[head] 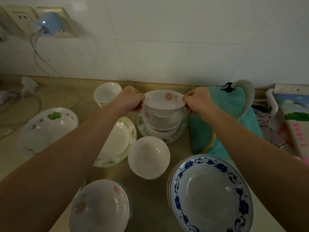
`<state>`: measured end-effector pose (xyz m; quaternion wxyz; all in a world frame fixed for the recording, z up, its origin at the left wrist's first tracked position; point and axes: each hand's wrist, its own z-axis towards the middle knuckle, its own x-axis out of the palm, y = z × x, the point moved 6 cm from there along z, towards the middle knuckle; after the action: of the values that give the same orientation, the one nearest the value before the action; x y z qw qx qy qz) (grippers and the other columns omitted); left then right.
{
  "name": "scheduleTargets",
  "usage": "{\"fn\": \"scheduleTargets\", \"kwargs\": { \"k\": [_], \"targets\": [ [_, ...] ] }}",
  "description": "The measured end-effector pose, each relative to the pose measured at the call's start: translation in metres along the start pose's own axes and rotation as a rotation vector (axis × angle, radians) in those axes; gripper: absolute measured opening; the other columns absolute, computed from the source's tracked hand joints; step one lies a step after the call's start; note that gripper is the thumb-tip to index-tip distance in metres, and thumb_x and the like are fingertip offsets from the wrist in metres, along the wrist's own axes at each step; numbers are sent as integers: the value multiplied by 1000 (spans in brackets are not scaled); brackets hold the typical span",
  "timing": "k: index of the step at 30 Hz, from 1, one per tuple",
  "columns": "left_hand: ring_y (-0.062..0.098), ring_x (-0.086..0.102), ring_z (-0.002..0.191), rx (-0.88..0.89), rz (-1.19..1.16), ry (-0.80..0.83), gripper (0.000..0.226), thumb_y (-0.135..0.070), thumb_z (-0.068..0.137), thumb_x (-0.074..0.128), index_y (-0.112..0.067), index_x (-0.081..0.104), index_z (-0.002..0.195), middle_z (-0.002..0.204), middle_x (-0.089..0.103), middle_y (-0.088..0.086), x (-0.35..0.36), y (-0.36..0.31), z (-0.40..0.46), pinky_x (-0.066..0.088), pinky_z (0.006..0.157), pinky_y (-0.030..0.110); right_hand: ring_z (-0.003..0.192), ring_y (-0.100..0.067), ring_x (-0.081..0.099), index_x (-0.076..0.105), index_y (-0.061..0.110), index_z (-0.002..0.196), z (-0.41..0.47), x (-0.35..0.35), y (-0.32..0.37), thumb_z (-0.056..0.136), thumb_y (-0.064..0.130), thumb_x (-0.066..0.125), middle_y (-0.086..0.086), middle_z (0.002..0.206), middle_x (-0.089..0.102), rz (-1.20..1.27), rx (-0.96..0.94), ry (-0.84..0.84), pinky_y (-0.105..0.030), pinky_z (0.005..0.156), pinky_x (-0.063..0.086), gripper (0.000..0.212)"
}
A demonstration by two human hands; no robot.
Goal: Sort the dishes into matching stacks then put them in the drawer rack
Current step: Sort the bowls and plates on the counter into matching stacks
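Note:
A white bowl with pink flowers [164, 102] hangs just above a mixed stack. My left hand [132, 99] pinches its left rim and my right hand [197, 100] pinches its right rim. Beneath it sits another pink-flower bowl [163, 122] on a green-rimmed plate [167, 138]. A second green-rimmed plate [120, 143] lies left of that stack, partly under my left forearm. A plain white bowl [148, 157] stands in the middle. At the front are a pink-flower bowl [100, 206] and a blue-patterned plate [212, 195]. A large green-motif plate [46, 129] lies at the left, and small white bowls [107, 93] stand at the back.
A teal cloth [222, 121] with a grey hook lies right of the stack. A printed box [294, 118] and white rack tubing [272, 101] sit at the far right. Cables [33, 101] trail over the left counter from a blue charger [48, 24] in the wall socket.

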<state>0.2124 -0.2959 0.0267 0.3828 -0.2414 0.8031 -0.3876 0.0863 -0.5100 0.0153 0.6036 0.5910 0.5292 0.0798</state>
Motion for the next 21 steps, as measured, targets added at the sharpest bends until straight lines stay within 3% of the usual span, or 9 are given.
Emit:
{"fn": "scheduleTargets", "kwargs": {
  "k": [4,7,9,12,16,21],
  "targets": [
    [11,64,58,40,80,61,9,-7,94,64,-10,72,90,73,69,7,3,13,-1,54,53,21,50,-19,56,69,-9,98,-2,3,-2,88,6,56,-13,68,66,-69,-77,-1,-32,50,47,22],
    [12,68,62,53,111,89,8,-12,90,74,-15,69,95,84,74,12,7,22,-4,57,54,20,65,-17,65,65,12,103,-6,9,-3,96,13,57,-7,88,71,-186,-135,33,-28,54,52,10],
    [11,69,61,57,121,96,13,-13,89,75,-16,66,98,87,74,12,10,27,-5,57,54,21,81,-23,68,60,14,109,-8,13,-5,99,15,57,-7,98,68,-251,-164,44,-37,69,60,10],
    [10,68,55,43,102,115,19,-13,88,76,-12,62,102,85,75,14,15,33,-7,56,51,21,94,-28,67,60,10,118,-8,17,-9,100,17,57,-11,107,67,-355,-177,32,-47,86,59,20],
    [10,69,53,23,81,120,26,-11,88,77,-8,60,108,83,74,15,19,38,-7,51,46,19,90,-27,67,60,11,118,-6,20,-13,100,20,58,-11,108,66,-403,-174,21,-47,85,60,20],
    [16,68,53,-4,67,99,53,-8,84,80,-6,46,124,95,73,26,18,38,-7,51,44,22,89,-28,66,60,12,114,-6,22,-14,101,25,58,-11,106,64,-467,-168,-2,-47,83,60,18]
  ]
}}
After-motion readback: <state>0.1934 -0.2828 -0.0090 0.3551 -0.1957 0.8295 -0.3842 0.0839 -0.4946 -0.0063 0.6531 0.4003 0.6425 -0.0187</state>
